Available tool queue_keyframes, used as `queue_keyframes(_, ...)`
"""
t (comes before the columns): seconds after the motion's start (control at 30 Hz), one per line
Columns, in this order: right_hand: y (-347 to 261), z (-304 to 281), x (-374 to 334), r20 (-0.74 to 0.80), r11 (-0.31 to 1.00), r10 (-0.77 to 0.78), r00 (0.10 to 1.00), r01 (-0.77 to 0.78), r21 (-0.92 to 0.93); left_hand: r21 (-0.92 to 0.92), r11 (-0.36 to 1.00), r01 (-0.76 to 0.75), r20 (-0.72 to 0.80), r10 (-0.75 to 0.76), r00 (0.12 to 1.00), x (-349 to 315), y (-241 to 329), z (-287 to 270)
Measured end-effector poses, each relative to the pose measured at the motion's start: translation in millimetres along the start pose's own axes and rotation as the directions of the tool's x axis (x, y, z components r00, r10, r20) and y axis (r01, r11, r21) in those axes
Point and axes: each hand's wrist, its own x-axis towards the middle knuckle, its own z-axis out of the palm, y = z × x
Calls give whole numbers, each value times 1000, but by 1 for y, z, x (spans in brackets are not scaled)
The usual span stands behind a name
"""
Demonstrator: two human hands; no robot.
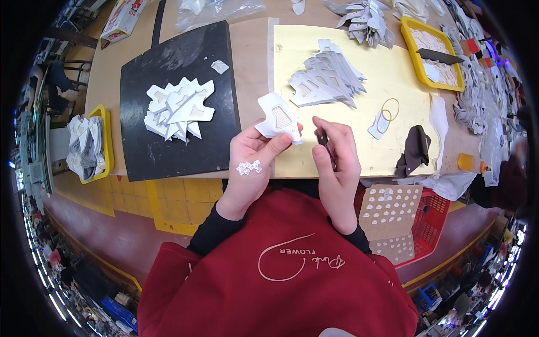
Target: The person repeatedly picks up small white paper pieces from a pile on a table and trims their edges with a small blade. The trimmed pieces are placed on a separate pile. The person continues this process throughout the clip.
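My left hand [250, 157] pinches a white cut shoe piece [277, 117] with a beige patch in its middle, holding it up over the table. Several small white labels [249, 167] lie on the skin at the base of the left thumb. Just to the right, my right hand [340, 154] is closed around a slim dark tool [323, 139], mostly hidden by the fingers; its kind is unclear. The tool is apart from the white piece. A fanned stack of similar pieces [328, 78] lies beyond on the yellow sheet [359, 146], and a loose pile [181, 106] rests on the black board [137, 78].
Yellow baskets stand at the left [108, 140] and far right [405, 42], holding pieces. Two rings [389, 109], a white tag [378, 126] and dark fabric [414, 150] lie to my right. Below the table edge, a red crate [435, 216] holds cardboard with white labels [390, 209].
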Motion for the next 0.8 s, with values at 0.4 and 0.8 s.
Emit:
queue_keyframes(0.4, -5, 6, -1, -42, 976, -210, 977, 207, -71, 191, 966, -176, -29, 185, 982, -8, -1, 7)
queue_keyframes(0.8, 1, 10, -5, -64, 973, -230, 971, 230, -8, 270, 931, -244, -47, 266, 963, -12, -1, 11)
